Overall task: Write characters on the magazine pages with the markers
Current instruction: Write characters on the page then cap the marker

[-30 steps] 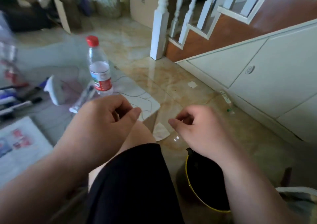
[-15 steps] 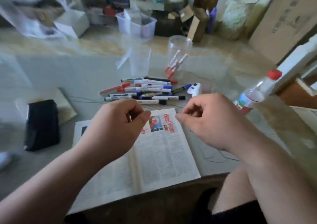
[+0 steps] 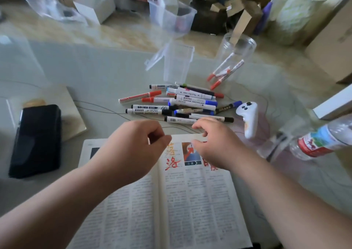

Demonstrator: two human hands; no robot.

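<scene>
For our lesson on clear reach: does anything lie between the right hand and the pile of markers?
Nothing visible blocks it. The right hand is over the magazine's top edge, and the nearest of the markers lies just past its fingers.

Soft daylight, motion blur, wide-angle edge warp

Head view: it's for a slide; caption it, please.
Left hand and right hand hover empty over the open magazine near the marker pile; red characters mark one page.
</scene>
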